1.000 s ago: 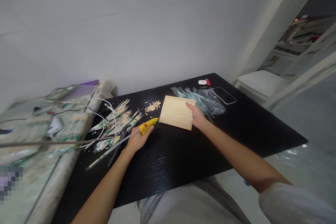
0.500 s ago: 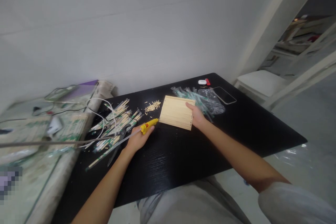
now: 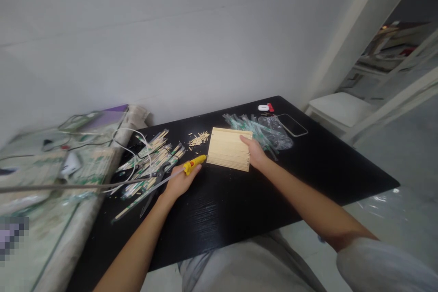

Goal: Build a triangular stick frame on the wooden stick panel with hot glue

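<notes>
My left hand (image 3: 181, 181) is wrapped round a yellow hot glue gun (image 3: 194, 163), a long clear glue stick (image 3: 167, 183) trailing from its back end. The gun's nozzle points right, at the lower left edge of a flat square panel (image 3: 227, 148) made of thin wooden sticks side by side. Whether the tip touches the panel I cannot tell. Gripping the panel's right edge is my right hand (image 3: 257, 154), thumb on top and the other fingers hidden beneath. The panel appears held slightly above the black table (image 3: 212, 219).
Left of my left hand lie wrapped chopsticks (image 3: 153, 159), scissors (image 3: 160, 173) and a white cable (image 3: 118, 134). Short cut stick pieces (image 3: 199, 138) form a pile behind the gun. Plastic wrappers (image 3: 253, 130), a phone (image 3: 292, 125) and a white case (image 3: 263, 107) sit at the back right.
The panel has shifted slightly left and turned a little in my right hand, its far edge now nearer me. My left hand and the glue gun have hardly moved.
</notes>
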Demonstrator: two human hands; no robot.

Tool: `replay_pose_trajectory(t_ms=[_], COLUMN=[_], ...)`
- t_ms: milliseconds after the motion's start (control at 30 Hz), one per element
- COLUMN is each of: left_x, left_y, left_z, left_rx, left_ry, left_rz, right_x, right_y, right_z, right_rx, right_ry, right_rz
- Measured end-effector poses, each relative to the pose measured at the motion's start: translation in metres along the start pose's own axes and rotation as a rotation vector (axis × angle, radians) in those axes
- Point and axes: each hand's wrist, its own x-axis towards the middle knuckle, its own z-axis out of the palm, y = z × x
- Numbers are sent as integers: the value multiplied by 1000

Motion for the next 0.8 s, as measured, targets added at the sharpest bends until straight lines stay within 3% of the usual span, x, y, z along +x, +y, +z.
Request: replay_pose_trajectory(t_ms=[800], left_x=[0], left_y=[-2], left_z=[0], left_rx=[37], left_ry=[-21], left_rz=[12], right_x=[1], right_y=[5], right_z=[-1], right_rx=[-72], right_ry=[9], right_rz=[-109])
